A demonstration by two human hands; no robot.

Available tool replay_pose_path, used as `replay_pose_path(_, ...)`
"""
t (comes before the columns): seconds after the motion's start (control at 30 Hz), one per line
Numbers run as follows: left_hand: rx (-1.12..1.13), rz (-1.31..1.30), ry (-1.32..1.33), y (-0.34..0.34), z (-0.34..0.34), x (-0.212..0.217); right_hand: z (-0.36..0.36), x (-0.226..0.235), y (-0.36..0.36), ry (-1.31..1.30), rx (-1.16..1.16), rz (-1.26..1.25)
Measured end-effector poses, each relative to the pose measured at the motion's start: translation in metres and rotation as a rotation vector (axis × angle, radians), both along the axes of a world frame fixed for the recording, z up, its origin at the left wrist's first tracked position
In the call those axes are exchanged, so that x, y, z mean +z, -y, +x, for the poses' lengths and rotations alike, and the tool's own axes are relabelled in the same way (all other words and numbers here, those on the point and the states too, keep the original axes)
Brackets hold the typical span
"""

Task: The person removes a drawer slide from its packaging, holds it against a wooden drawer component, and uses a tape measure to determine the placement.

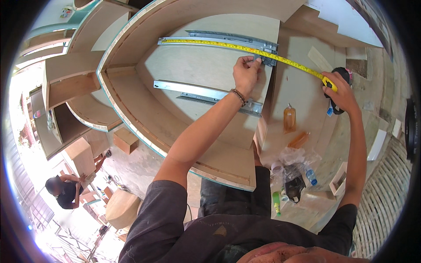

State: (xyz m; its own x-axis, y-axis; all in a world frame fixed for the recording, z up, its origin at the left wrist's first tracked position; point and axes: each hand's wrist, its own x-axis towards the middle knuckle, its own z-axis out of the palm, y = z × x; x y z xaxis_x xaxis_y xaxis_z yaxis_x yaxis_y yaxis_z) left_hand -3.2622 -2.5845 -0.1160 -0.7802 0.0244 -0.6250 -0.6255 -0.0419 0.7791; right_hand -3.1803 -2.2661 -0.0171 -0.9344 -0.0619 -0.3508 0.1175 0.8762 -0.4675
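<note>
My right hand [341, 91] grips a tape measure [330, 84] with a yellow-and-black case. Its yellow blade [298, 65] runs out leftward along the upper metal drawer slide [219, 36], reaching near that slide's left end. At the slide's right end, the thumb and fingers of my left hand [246, 75] pinch its grey plastic catch, just under the blade. Below it, a second drawer slide [188, 87] lies roughly parallel, partly behind my left forearm. Both slides rest on the inside panel [193, 61] of a curved wooden cabinet.
The cabinet's curved edge [115, 98] comes close to my left arm. On the right lie a black-and-pink object [343, 75], orange packets [289, 119], a blue-capped bottle [311, 176] and a green bottle [276, 202]. Another person [66, 190] works at the far left among wooden pieces.
</note>
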Motion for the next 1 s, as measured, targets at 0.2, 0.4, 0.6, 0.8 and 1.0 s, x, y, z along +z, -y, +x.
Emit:
replay_pose_path(0.2,0.06,0.061,-0.026,0.002,0.0,-0.009,0.003,-0.007,-0.003,-0.028,0.041,-0.034)
replay_pose_path(0.4,0.004,0.077,-0.031,0.005,0.0,-0.015,-0.009,-0.006,0.001,-0.011,0.043,-0.024)
replay_pose_path(0.6,0.0,0.089,-0.032,0.007,-0.001,-0.018,-0.005,-0.001,-0.002,-0.017,0.045,-0.03)
replay_pose_path(0.8,0.035,0.115,-0.044,0.005,-0.001,-0.015,-0.007,-0.002,0.001,0.009,0.043,-0.029)
replay_pose_path(1.0,0.024,0.094,-0.104,0.007,0.001,-0.021,-0.014,-0.002,0.008,0.005,0.026,-0.077)
